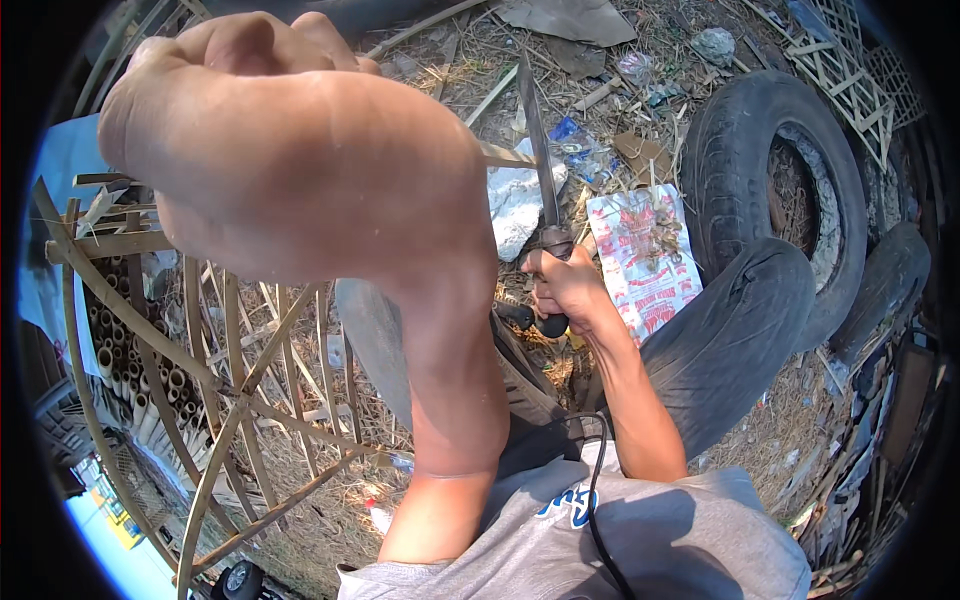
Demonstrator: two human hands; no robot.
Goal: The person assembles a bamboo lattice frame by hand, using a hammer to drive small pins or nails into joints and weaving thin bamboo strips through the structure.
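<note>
My left hand [310, 170] is raised very close to the camera and covers much of the upper left. Its fingers are curled into a fist, and the palm side hides whatever may be in them. A pale bamboo strip [508, 156] shows just right of the left wrist, passing behind it. Lower and nearer the middle, my right hand [572, 285] wraps round the handle of a machete [541, 140]. The long dark blade points away from me, its edge close to the strip. Dark rounded ends [550, 325] show just below the right hand; what they belong to is unclear.
An open bamboo lattice [235, 400] stands at left, with cut bamboo tubes [165, 385] stacked beyond it. A tyre [735, 150] lies at right past my knee [740, 320]. A printed white sack [645, 260] and a whitish block [512, 215] lie on littered ground.
</note>
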